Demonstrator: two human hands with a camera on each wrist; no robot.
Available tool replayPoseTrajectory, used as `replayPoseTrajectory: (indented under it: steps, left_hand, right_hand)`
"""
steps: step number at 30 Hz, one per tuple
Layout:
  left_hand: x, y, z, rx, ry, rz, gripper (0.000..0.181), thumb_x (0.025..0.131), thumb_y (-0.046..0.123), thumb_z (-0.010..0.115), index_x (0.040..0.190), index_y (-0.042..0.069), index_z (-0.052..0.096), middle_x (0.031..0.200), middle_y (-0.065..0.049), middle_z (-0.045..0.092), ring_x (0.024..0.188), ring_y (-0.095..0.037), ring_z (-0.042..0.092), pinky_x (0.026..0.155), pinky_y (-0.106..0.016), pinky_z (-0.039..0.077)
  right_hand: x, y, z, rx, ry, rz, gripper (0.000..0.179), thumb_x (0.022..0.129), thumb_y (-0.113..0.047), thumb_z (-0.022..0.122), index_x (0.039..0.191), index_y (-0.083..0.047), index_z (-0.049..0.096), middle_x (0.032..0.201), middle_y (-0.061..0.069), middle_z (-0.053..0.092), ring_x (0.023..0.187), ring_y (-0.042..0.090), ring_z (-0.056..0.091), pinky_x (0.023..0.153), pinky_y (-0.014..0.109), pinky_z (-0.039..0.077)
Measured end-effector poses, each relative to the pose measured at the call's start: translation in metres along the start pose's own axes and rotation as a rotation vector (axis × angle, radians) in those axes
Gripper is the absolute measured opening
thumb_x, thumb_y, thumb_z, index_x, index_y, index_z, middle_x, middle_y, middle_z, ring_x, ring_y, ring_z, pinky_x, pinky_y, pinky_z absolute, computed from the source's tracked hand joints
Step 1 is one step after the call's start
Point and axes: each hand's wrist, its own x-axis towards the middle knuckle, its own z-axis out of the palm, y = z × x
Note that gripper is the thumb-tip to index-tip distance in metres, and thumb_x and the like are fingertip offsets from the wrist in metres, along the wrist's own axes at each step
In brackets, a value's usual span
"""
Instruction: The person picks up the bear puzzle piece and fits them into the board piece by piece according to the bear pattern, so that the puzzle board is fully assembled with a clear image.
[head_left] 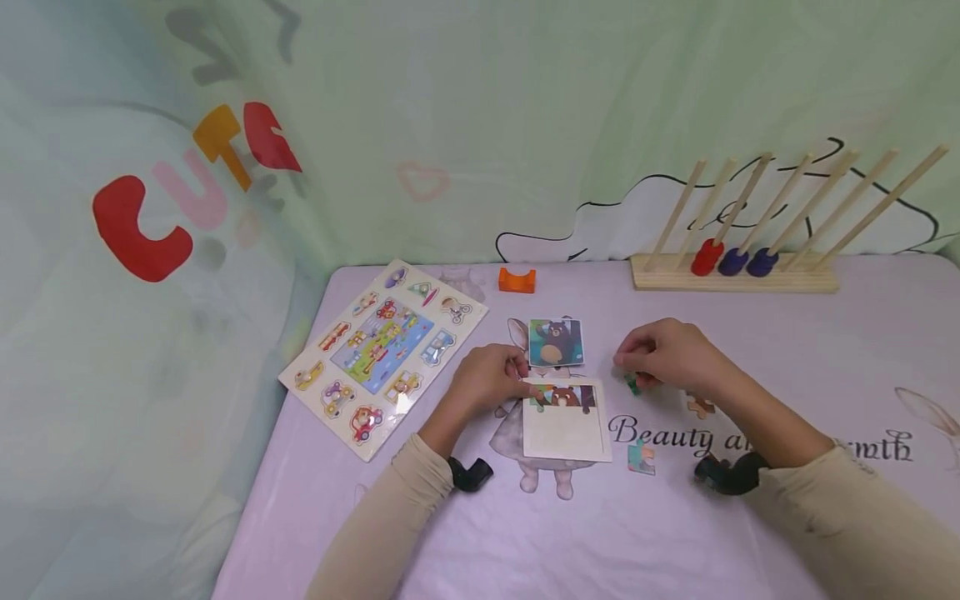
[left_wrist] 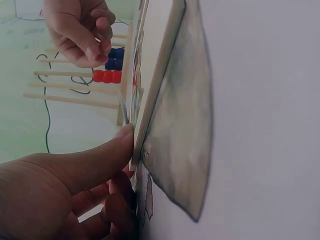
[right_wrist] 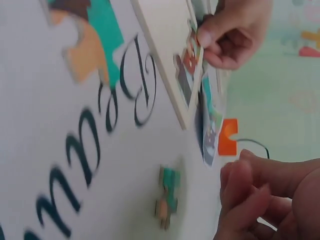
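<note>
A shallow wooden puzzle tray (head_left: 564, 435) lies on the table, with joined bear-picture pieces (head_left: 564, 397) along its far side. My left hand (head_left: 487, 382) pinches the tray's far left corner, thumb on top, as the left wrist view (left_wrist: 75, 185) shows. My right hand (head_left: 671, 357) hovers right of the tray, its fingers loosely bent and holding nothing. Below it, a small green and tan puzzle piece (right_wrist: 168, 192) lies on the table, apart from the fingertips. Nearer me is a teal and orange piece (head_left: 641, 458). A brown piece (head_left: 700, 405) is partly hidden by the right forearm.
A bear picture card (head_left: 555, 342) lies just beyond the tray. Farther back sit an orange notched block (head_left: 517, 281) and a wooden rod stand (head_left: 735, 279) with red and blue beads. A vehicle puzzle board (head_left: 382, 358) lies to the left.
</note>
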Motion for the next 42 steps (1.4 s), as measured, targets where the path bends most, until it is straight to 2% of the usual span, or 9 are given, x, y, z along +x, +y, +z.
replayPoseTrajectory:
  steps: [6, 11, 16, 22, 31, 42]
  left_hand:
    - [-0.001, 0.001, -0.001, 0.010, -0.007, -0.005, 0.031, 0.076, 0.037, 0.090, 0.084, 0.019, 0.066, 0.066, 0.006, 0.055, 0.063, -0.011, 0.051, 0.059, -0.026, 0.036]
    - [-0.001, 0.002, -0.001, 0.013, -0.013, -0.005, 0.032, 0.076, 0.038, 0.090, 0.086, 0.019, 0.067, 0.067, 0.006, 0.054, 0.063, -0.011, 0.050, 0.058, -0.026, 0.035]
    - [0.000, 0.001, 0.000, 0.011, -0.006, 0.001, 0.033, 0.076, 0.038, 0.091, 0.085, 0.019, 0.065, 0.067, 0.006, 0.054, 0.063, -0.011, 0.049, 0.058, -0.025, 0.035]
    - [0.000, 0.000, 0.000, 0.017, -0.009, -0.003, 0.034, 0.076, 0.039, 0.091, 0.085, 0.019, 0.065, 0.066, 0.006, 0.054, 0.062, -0.011, 0.049, 0.057, -0.025, 0.035]
    - [0.001, 0.000, 0.001, 0.017, -0.012, -0.010, 0.033, 0.076, 0.039, 0.090, 0.085, 0.019, 0.066, 0.067, 0.006, 0.053, 0.063, -0.012, 0.050, 0.057, -0.026, 0.035]
    - [0.002, -0.001, 0.001, 0.026, -0.007, -0.005, 0.031, 0.076, 0.039, 0.089, 0.085, 0.020, 0.067, 0.067, 0.006, 0.054, 0.064, -0.012, 0.051, 0.059, -0.026, 0.035]
  right_hand:
    - [0.002, 0.012, -0.008, -0.094, 0.065, -0.001, 0.025, 0.091, -0.029, 0.077, 0.104, -0.007, 0.075, 0.085, 0.005, 0.071, 0.080, 0.023, 0.058, 0.064, 0.031, 0.046]
    - [0.002, 0.022, -0.010, -0.150, 0.071, 0.018, 0.028, 0.086, -0.032, 0.082, 0.101, -0.008, 0.075, 0.085, 0.006, 0.067, 0.081, 0.024, 0.055, 0.061, 0.032, 0.043]
    - [0.001, 0.029, -0.008, -0.156, 0.033, 0.037, 0.029, 0.082, -0.030, 0.085, 0.100, -0.011, 0.075, 0.087, 0.007, 0.062, 0.080, 0.023, 0.054, 0.060, 0.032, 0.044]
    - [0.001, 0.032, -0.006, -0.155, 0.026, 0.009, 0.029, 0.079, -0.026, 0.087, 0.100, -0.012, 0.073, 0.089, 0.007, 0.061, 0.081, 0.023, 0.054, 0.061, 0.032, 0.044]
    - [0.000, 0.034, -0.002, -0.159, 0.039, -0.027, 0.021, 0.080, -0.021, 0.086, 0.096, -0.014, 0.074, 0.089, 0.005, 0.063, 0.082, 0.023, 0.054, 0.065, 0.032, 0.042]
    - [-0.002, 0.033, -0.001, -0.103, 0.024, -0.034, 0.020, 0.082, -0.019, 0.085, 0.094, -0.013, 0.071, 0.086, 0.002, 0.066, 0.081, 0.022, 0.055, 0.066, 0.033, 0.044]
